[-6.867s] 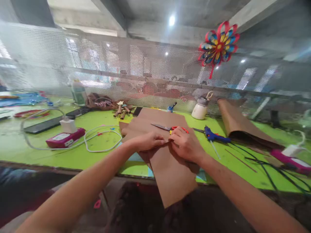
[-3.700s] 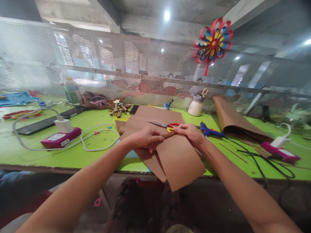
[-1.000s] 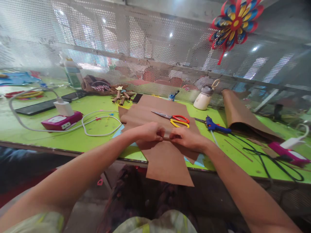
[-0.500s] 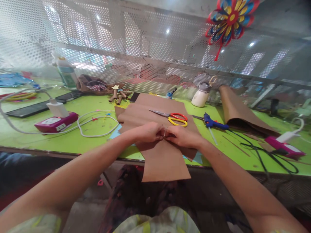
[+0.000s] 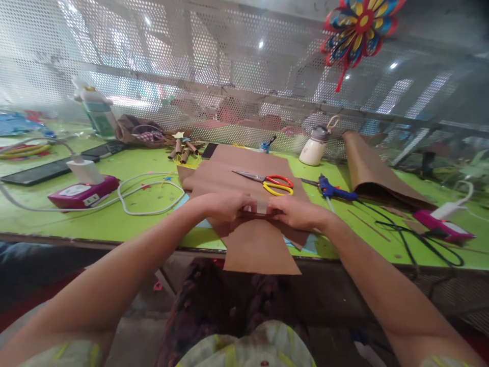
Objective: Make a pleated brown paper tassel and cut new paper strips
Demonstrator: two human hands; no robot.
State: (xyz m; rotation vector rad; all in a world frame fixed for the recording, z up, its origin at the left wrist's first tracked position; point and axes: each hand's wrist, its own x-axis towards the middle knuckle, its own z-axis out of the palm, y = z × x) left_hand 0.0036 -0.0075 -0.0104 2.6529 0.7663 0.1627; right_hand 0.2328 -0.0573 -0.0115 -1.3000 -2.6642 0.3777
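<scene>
A piece of brown kraft paper [image 5: 263,250] hangs a little over the table's front edge. My left hand [image 5: 229,206] is closed on the left part of its far edge, which looks folded or rolled. My right hand [image 5: 293,211] pinches the same edge on the right, a short gap from the left. The fingertips are partly hidden. Beneath lie larger brown paper sheets [image 5: 244,158]. Scissors [image 5: 267,182] with one red and one yellow handle loop rest on them, just beyond my hands.
Right of the paper lies a blue glue gun [image 5: 334,189] with a black cord. Behind it stand a white bottle [image 5: 313,148] and a folded brown sheet [image 5: 376,168]. To the left are a purple power socket [image 5: 82,193], a white cable [image 5: 151,211] and small paper rolls [image 5: 185,149].
My hands have moved apart sideways along the paper's far edge, from nearly touching to a visible gap. The scissors stay in place on the sheets.
</scene>
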